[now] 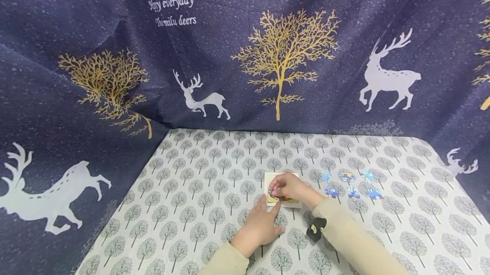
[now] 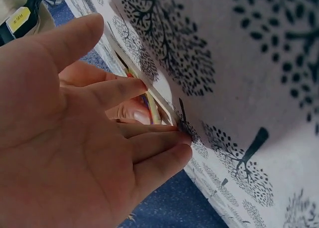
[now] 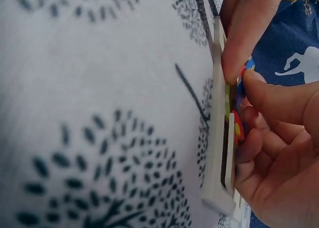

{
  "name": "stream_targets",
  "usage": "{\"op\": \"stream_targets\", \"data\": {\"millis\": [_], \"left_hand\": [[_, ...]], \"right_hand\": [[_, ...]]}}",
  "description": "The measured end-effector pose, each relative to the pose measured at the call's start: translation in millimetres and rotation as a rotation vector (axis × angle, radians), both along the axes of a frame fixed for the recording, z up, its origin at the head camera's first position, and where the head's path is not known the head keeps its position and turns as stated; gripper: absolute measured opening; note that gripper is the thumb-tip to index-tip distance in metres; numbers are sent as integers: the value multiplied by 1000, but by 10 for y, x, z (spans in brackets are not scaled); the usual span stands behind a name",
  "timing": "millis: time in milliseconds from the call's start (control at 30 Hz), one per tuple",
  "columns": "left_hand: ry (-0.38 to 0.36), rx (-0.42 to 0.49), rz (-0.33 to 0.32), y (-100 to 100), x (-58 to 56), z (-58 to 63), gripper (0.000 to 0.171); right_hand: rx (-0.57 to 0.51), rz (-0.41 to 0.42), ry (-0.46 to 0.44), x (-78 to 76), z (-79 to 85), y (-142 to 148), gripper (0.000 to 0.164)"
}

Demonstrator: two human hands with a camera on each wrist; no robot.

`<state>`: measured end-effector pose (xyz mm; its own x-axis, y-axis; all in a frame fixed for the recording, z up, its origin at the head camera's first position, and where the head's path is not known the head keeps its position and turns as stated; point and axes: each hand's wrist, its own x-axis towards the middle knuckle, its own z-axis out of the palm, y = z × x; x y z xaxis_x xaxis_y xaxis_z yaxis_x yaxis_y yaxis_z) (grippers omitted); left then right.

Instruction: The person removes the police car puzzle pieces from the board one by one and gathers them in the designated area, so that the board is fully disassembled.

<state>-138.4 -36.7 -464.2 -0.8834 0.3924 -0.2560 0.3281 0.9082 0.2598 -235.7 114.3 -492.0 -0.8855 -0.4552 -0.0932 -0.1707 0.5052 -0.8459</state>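
Observation:
A small square wooden puzzle board (image 1: 269,178) with a pale rim lies on the tablecloth, partly covered by both hands. Over it, my right hand (image 1: 292,186) pinches a small blue and red puzzle piece (image 3: 248,66) between thumb and fingers, at the board's surface. A red and yellow piece (image 3: 238,128) shows inside the frame under that hand. My left hand (image 1: 260,225) lies with fingers extended, its fingertips touching the board's near edge; the right wrist view shows one finger pressing near the pinched piece.
Right of the board, several loose blue puzzle pieces (image 1: 353,192) lie in two rows. The white tablecloth (image 1: 183,215) carries a tree print. A dark blue curtain (image 1: 214,54) with deer and trees hangs behind and at the left. A black strap (image 1: 316,229) circles the right wrist.

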Motion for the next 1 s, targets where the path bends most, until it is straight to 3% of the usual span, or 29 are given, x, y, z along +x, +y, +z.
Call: {"op": "stream_targets", "data": {"millis": [200, 400, 633, 800, 1000], "left_hand": [[28, -18, -5, 25, 12, 37, 68], [25, -5, -15, 40, 16, 38, 69], [0, -13, -3, 39, 9, 28, 69], [-30, -2, 20, 29, 7, 35, 69], [-33, 4, 15, 21, 11, 70, 69]], "right_hand": [[-91, -9, -29, 15, 8, 44, 9], [-126, -69, -30, -20, -7, 127, 13], [-245, -127, -156, 0, 43, 298, 24], [-323, -156, -203, 55, 115, 519, 33], [-305, -190, -210, 194, 183, 908, 38]]}}
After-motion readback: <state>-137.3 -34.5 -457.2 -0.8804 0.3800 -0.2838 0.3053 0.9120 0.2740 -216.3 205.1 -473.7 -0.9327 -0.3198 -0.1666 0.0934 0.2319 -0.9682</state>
